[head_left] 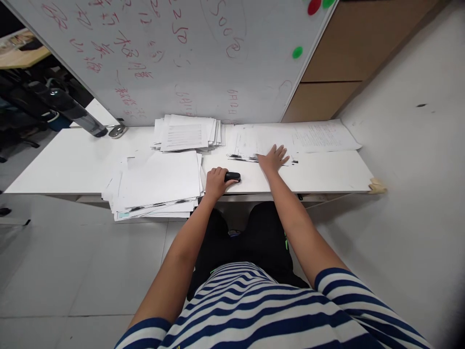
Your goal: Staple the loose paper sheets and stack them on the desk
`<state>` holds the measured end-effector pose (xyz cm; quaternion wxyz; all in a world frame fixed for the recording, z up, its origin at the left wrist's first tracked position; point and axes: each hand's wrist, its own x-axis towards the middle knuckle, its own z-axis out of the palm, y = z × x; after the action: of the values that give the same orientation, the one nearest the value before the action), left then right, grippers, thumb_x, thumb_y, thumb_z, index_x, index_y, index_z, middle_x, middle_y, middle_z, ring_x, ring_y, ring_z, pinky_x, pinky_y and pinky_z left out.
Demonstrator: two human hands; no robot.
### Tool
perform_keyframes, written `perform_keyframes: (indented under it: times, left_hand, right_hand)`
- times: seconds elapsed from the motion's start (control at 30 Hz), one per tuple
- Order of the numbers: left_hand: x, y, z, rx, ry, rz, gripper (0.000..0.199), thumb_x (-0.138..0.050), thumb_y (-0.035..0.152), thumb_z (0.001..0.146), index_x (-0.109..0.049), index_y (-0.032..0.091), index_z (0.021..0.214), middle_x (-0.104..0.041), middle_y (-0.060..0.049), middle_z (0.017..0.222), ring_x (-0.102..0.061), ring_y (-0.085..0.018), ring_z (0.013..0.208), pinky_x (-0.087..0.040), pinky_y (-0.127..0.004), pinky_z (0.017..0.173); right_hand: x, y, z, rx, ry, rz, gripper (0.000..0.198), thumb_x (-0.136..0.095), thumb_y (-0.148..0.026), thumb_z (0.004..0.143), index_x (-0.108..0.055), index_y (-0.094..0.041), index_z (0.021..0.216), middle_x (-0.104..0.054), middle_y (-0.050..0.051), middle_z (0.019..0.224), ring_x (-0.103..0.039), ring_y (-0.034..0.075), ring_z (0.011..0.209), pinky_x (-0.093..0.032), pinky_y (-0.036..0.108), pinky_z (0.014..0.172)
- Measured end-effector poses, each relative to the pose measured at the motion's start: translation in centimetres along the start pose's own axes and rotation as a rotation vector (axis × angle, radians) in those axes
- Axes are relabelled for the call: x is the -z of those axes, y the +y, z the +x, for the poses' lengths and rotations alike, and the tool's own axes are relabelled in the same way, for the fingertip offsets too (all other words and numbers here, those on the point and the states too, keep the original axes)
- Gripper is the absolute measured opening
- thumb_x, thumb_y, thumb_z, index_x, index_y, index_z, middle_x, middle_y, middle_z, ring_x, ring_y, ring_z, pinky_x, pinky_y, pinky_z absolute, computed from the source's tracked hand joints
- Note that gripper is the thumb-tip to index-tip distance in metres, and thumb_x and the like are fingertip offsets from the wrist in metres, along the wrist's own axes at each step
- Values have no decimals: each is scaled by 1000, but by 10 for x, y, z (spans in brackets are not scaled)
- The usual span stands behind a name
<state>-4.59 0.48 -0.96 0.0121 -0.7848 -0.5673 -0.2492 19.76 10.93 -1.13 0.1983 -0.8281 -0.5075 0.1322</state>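
Observation:
My left hand point(216, 182) is closed around a small black stapler point(233, 177) on the white desk, close to the front edge. The stapler's rounded end shows past my fingers; the rest is hidden in the palm. My right hand point(275, 159) lies flat with fingers spread, over the lower edge of some white sheets point(250, 138). Beside it to the right, a printed sheet point(323, 135) reaches to the desk's right end. Left of my left hand is a large stack of paper point(160, 179) that juts over the front edge, with a smaller printed stack point(187, 133) behind it.
A whiteboard point(174, 63) with red writing and round magnets stands along the desk's back edge. Near the left back are a bottle point(78, 111) and a computer mouse point(117, 131). Brown panels point(330, 99) and a grey wall point(410, 145) bound the right side.

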Motion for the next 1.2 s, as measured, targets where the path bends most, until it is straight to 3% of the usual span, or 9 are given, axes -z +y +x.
perform_keyframes:
  times: [0.17, 0.6, 0.77, 0.93, 1.13, 1.2]
  left_hand:
    - [-4, -2, -1, -15, 17, 16, 54, -60, 67, 84, -64, 18, 105, -66, -12, 99, -56, -29, 97, -39, -38, 84]
    - [-5, -3, -1, 0, 8, 5, 53, -61, 67, 83, -62, 20, 106, -65, -12, 100, -56, -29, 99, -39, -39, 84]
    - [-5, -3, -1, 9, -5, -10, 52, -61, 67, 84, -63, 20, 107, -65, -12, 102, -56, -30, 100, -39, -39, 86]
    - [-2, 0, -1, 58, -19, -45, 52, -62, 66, 84, -64, 20, 107, -65, -14, 104, -56, -32, 103, -38, -42, 89]
    - [-1, 2, 0, 211, 136, -68, 45, -61, 58, 89, -63, 22, 117, -67, -17, 116, -53, -35, 120, -32, -49, 106]
    - [0, 4, -1, 230, 188, -72, 47, -61, 58, 90, -62, 23, 121, -66, -17, 124, -49, -36, 129, -24, -54, 113]
  right_hand:
    - [3, -2, 1, 1, -62, -60, 91, -52, -59, 89, -16, -16, 160, 1, 18, 169, 7, 34, 156, 3, 66, 120]
    - [2, -3, 2, -7, -66, -120, 72, -46, -36, 94, -19, -26, 160, -3, 13, 170, 2, 32, 157, 0, 72, 117]
    - [5, -4, -4, 30, -33, -117, 67, -40, -20, 92, -28, -31, 158, -10, 10, 170, -4, 31, 157, -1, 73, 116]
    - [4, -3, -4, 75, 16, -28, 54, -33, -26, 101, -37, -26, 155, -17, 13, 168, -7, 34, 156, 3, 74, 114]
    - [12, -3, -12, 49, 104, 163, 57, -24, -18, 99, -38, -24, 153, -37, 10, 161, -21, 25, 154, 4, 71, 117]
    - [22, -4, -23, 33, 155, 266, 56, -19, -26, 102, -34, -24, 155, -35, 10, 162, -22, 22, 154, 1, 66, 121]
